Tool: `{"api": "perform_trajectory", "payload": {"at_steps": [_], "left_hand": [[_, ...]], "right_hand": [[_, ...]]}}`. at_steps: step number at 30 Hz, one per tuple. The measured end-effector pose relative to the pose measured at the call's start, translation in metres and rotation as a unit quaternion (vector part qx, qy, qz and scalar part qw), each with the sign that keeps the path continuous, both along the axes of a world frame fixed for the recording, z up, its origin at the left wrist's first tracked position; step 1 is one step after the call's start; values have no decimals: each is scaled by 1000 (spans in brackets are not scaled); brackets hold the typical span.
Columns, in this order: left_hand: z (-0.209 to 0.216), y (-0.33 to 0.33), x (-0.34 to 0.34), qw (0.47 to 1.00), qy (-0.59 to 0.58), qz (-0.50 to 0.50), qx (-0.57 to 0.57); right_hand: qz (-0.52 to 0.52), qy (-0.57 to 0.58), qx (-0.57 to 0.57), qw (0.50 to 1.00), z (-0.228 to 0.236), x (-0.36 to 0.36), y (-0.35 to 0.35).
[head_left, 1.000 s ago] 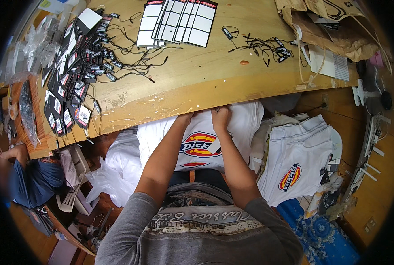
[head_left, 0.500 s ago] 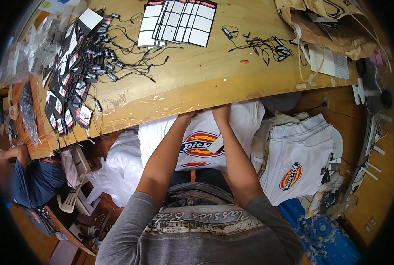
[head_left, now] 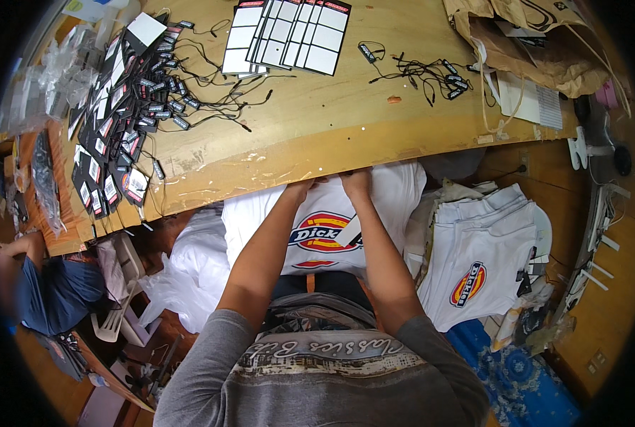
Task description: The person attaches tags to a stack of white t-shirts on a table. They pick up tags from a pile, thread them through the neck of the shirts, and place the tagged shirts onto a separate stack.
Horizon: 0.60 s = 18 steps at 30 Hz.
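A white T-shirt [head_left: 394, 206] with a large red, yellow and blue printed emblem lies across my lap, its upper part beneath the table edge. My left hand [head_left: 300, 190] and my right hand [head_left: 357, 183] are close together at the shirt's upper part. The wooden table [head_left: 289, 153] juts over them and hides the fingers of both, so what they grip cannot be made out. A small white tag [head_left: 348, 232] hangs over the emblem, just left of my right forearm.
Black hang tags with cords [head_left: 129, 117] are heaped on the table's left, near printed cards [head_left: 282, 35]. Farther right lie loose black cords [head_left: 431, 75] and a brown paper bag [head_left: 545, 60]. Folded white shirts [head_left: 474, 242] are stacked at right, white plastic [head_left: 182, 285] at left. Another person [head_left: 58, 292] is far left.
My hands and the shirt stay practically where they were. At the far left, the other person's raised hand has shifted slightly.
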<state>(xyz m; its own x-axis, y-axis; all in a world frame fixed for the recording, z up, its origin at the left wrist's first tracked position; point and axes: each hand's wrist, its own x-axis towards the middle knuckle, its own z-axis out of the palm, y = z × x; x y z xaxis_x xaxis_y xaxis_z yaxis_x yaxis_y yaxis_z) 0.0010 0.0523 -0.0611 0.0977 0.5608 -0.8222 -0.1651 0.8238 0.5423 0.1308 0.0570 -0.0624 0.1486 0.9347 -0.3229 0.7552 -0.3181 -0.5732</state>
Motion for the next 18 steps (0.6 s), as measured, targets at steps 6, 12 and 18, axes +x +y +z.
{"api": "perform_trajectory", "payload": {"at_steps": [6, 12, 18], "left_hand": [[-1, -1, -3, 999, 8, -35, 4], [-9, -7, -4, 997, 16, -49, 62], [4, 1, -9, 999, -31, -7, 40]], "right_hand": [[-37, 184, -6, 982, 9, -6, -5], [-23, 212, -14, 977, -16, -6, -11], [-70, 332, -186, 922, 23, -5, -10]]}}
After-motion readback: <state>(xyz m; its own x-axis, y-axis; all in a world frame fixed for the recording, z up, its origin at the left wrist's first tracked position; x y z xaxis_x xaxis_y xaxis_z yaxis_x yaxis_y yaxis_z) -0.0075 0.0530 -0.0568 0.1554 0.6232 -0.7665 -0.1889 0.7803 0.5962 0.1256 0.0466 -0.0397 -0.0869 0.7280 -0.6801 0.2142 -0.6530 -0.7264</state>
